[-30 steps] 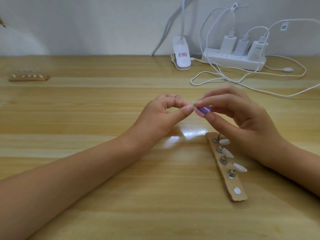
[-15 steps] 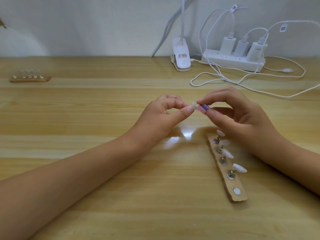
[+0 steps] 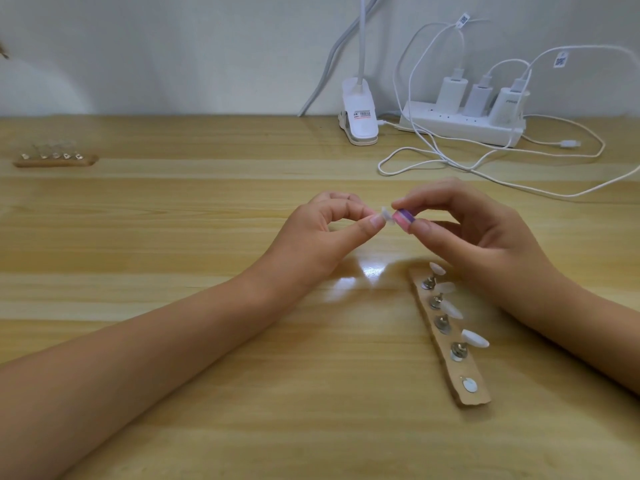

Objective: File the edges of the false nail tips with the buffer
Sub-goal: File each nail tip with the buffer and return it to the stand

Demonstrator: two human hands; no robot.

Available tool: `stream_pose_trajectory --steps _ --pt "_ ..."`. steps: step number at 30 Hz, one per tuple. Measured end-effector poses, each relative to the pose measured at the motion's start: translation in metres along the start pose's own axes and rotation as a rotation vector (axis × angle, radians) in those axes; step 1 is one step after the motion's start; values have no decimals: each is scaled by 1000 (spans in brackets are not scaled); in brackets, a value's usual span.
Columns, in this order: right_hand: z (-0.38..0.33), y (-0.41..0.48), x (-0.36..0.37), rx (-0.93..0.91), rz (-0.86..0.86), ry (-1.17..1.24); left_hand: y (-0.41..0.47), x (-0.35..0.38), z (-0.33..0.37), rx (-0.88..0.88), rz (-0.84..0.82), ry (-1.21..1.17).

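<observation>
My left hand (image 3: 322, 233) pinches a small clear false nail tip (image 3: 491, 215) between thumb and forefinger above the wooden table. My right hand (image 3: 474, 233) pinches a small pink and purple buffer block (image 3: 507, 219), whose pink face touches the tip's edge. Below my right hand lies a cardboard strip (image 3: 450, 344) with metal pegs, several of them carrying white nail tips (image 3: 474, 338).
A second strip with clear tips (image 3: 55, 159) lies at the far left. A white clip lamp base (image 3: 358, 116), a power strip with chargers (image 3: 464, 124) and loose white cables (image 3: 485, 168) sit along the back wall on the table (image 3: 173, 237).
My right hand has shifted the buffer slightly along the tip, turning it so more of its pink and purple side shows. My left hand stays nearly still.
</observation>
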State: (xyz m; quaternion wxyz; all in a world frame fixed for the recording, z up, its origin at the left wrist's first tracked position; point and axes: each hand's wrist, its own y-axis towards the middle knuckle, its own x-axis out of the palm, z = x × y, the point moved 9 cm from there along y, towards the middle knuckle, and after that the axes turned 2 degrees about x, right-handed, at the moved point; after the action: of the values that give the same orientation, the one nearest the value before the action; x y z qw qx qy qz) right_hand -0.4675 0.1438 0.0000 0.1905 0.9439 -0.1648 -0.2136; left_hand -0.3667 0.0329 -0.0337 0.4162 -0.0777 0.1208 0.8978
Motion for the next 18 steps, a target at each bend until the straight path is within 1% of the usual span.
stream_pose_trajectory --steps 2,5,8,11,14,16,18 --pt "-5 -1 2 -52 -13 -37 0 0 0 2 3 5" --pt "-4 -1 1 -37 0 -47 0 -1 0 -1 6 3" --pt "-11 -1 4 -140 -25 -149 0 0 0 -2 -2 1" --pt "-8 -1 2 -120 -3 -156 0 -2 1 -6 7 -5" --pt "-13 -2 5 -173 -10 -227 0 -1 1 3 3 3" --pt "-9 0 2 -138 10 -242 0 -1 0 -9 7 1" --pt "3 3 -8 -24 55 -183 0 -1 0 -19 14 -9"
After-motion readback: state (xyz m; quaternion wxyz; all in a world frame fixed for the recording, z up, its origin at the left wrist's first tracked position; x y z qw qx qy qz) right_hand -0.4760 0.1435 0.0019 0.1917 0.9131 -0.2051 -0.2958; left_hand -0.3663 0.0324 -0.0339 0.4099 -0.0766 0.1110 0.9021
